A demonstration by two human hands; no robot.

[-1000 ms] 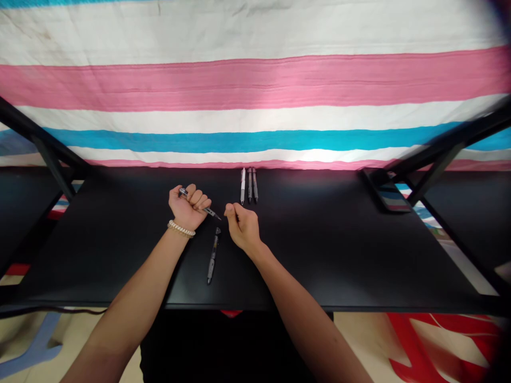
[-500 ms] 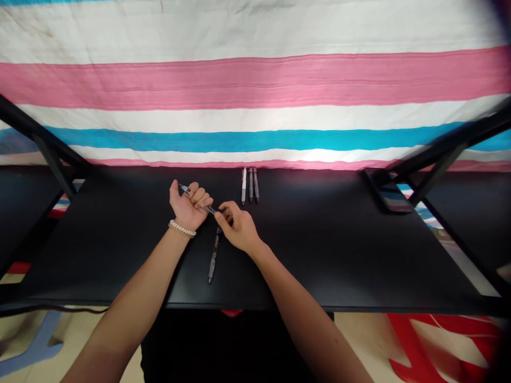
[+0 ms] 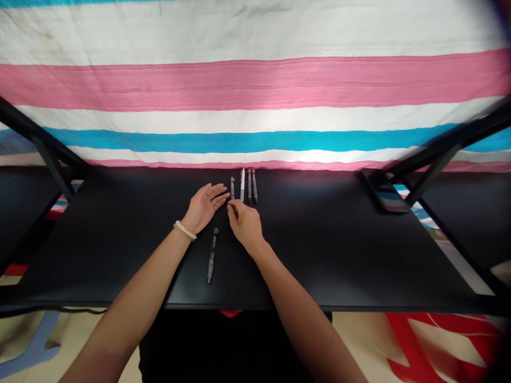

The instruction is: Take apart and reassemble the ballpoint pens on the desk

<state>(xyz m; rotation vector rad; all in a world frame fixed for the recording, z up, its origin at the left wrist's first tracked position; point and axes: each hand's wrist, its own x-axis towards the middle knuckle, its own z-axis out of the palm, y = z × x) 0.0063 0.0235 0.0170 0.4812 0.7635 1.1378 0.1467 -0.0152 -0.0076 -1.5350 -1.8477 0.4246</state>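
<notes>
Four pens (image 3: 242,184) lie side by side on the black table (image 3: 319,250), tips toward the person, and the dark end pen (image 3: 232,187) on the left sits lower than its neighbours, so the row's ends do not line up. The left hand (image 3: 204,206) is open, palm up, fingers loosely spread, holding nothing. The right hand (image 3: 244,223) is half curled just below the row; whether it grips anything small cannot be told. A fifth pen (image 3: 213,259) lies apart, nearer the person, between the hands, untouched.
</notes>
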